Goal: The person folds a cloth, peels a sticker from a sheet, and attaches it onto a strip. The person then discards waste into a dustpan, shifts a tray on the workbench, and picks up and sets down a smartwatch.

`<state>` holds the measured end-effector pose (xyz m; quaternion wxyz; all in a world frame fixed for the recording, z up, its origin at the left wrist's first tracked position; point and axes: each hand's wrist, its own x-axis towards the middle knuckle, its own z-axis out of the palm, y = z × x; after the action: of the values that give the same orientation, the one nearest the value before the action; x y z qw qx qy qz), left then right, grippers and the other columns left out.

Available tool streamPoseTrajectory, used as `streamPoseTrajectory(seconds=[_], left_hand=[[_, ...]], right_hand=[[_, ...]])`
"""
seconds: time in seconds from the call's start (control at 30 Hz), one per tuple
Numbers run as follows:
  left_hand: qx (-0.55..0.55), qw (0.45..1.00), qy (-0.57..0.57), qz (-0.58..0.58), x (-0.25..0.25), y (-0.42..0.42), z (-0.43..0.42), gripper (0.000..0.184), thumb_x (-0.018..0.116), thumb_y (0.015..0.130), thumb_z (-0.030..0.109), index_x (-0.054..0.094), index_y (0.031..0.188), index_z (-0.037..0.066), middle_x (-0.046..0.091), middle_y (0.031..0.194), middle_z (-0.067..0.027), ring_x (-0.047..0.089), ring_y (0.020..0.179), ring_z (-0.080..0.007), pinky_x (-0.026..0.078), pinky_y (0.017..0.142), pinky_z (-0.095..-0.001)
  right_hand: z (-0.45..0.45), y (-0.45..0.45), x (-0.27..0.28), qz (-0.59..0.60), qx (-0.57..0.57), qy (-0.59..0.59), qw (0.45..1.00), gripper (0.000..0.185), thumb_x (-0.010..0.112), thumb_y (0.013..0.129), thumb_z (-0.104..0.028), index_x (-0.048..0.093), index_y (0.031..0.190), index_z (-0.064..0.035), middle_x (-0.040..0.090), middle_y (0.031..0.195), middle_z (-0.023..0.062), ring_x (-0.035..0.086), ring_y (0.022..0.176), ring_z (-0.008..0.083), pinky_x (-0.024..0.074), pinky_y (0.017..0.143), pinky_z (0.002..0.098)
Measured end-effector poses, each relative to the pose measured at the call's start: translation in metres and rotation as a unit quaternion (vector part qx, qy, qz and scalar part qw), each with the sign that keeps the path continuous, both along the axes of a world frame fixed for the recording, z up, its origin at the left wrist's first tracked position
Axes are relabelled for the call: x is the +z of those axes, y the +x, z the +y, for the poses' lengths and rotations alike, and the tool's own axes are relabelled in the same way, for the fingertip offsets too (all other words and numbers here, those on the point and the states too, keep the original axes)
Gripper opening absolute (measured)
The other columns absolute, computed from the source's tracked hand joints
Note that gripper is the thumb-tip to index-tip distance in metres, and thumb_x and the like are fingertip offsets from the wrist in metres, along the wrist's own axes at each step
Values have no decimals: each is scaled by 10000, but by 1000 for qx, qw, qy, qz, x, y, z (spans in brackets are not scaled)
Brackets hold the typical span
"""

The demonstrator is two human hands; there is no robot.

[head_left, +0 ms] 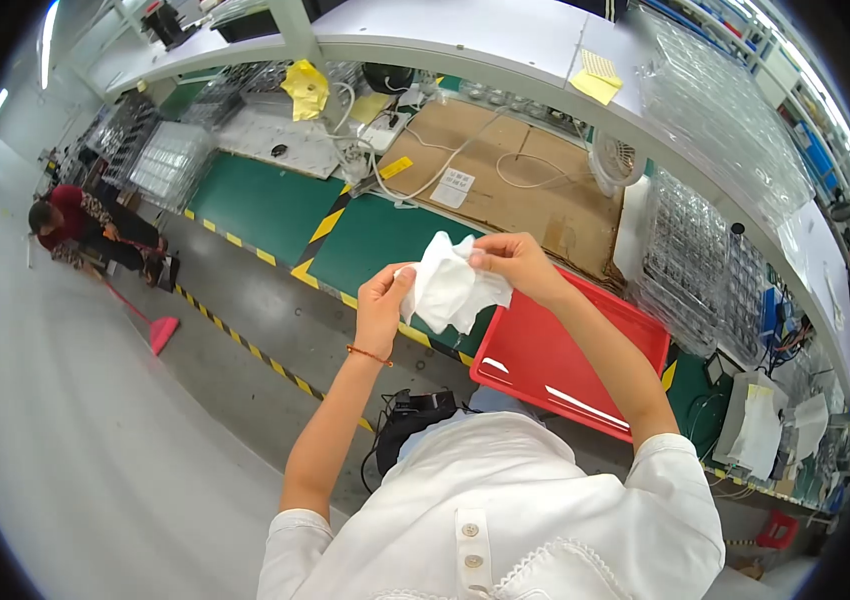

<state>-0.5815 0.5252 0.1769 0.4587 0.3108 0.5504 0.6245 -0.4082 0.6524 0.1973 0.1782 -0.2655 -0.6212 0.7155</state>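
A crumpled white cloth or tissue [447,285] hangs between my two hands, above the front edge of the green workbench [255,205]. My left hand [381,308] pinches its left side, with an orange bracelet [370,355] on the wrist. At the upper right of the cloth, my right hand [519,264] grips it between thumb and fingers. Below my right forearm lies a red tray [565,350], partly covered by the arm. Whether the white piece is fabric or paper I cannot tell.
Behind the tray, a flat cardboard sheet [505,165] carries a white cable and a label. Clear plastic trays [690,265] are stacked at right. A white shelf [465,40] overhangs the bench. On the left, a person [95,225] sits near a pink dustpan [164,334].
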Motion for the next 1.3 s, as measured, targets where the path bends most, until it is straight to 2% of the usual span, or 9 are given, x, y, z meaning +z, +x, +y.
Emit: streamPoseTrajectory(seconds=[0.3,0.4,0.47,0.53,0.8,0.87,1.0,1.2,1.3], left_hand=[[-60,995,0,-80,-28,-7,-20,248,533,785,21,576,1028,44,579,900,14,521,763,-62,422,677,-193],[-143,963,-37,-227,-36,-3,-22,273,546,830,193,554,1075,73,560,922,41,495,784,-35,405,646,-205],[-156,974,-36,-158,-38,-2,-26,289,580,813,226,562,1055,69,546,994,10,494,904,-86,388,768,-233],[-132,987,48,77,-21,4,-32,300,638,766,210,583,1015,52,547,1001,-14,501,934,-120,371,819,-235],[-27,994,3,108,-23,-14,-41,244,644,751,176,607,950,39,563,967,-55,490,994,-151,369,851,-278],[6,941,70,331,-22,-23,-44,207,614,777,184,616,920,33,564,976,-55,531,915,-145,409,774,-244],[-59,980,-52,183,10,-28,-49,195,599,789,186,614,883,17,597,811,-26,520,733,-86,412,661,-220],[-98,971,-20,216,41,-29,-25,183,617,773,149,604,855,-14,583,725,-21,498,678,-62,401,623,-207],[-121,946,32,299,65,-39,14,175,634,747,122,602,851,-16,569,700,-19,481,645,-58,388,581,-204]], right_hand=[[-8,-10,-2,87,-107,54,989,114,562,823,-143,538,907,-70,543,807,-24,495,749,47,407,664,196],[-18,-23,7,89,-52,40,994,82,548,835,-135,524,882,-73,541,787,-22,494,716,42,408,641,195],[-29,-32,25,100,-12,23,995,77,544,835,-123,510,879,-70,538,779,-20,494,706,42,406,633,192],[-36,-36,37,106,24,6,994,82,541,836,-118,496,879,-65,540,777,-17,495,701,44,404,627,192],[-38,-29,71,67,38,0,997,88,543,829,-107,497,889,-62,548,784,-1,507,699,55,402,618,192],[-35,-24,71,77,24,9,997,91,545,826,-100,497,893,-61,544,787,-4,502,705,52,398,623,189],[-26,-16,69,83,-9,69,994,109,554,816,-78,499,908,-59,531,799,-11,484,725,40,386,638,182],[-2,5,66,97,-83,161,979,158,571,803,-110,507,925,-33,531,812,-10,467,729,37,390,632,192],[28,2,113,41,-123,403,906,171,582,775,-109,513,902,-18,552,771,47,511,700,94,411,635,231]])
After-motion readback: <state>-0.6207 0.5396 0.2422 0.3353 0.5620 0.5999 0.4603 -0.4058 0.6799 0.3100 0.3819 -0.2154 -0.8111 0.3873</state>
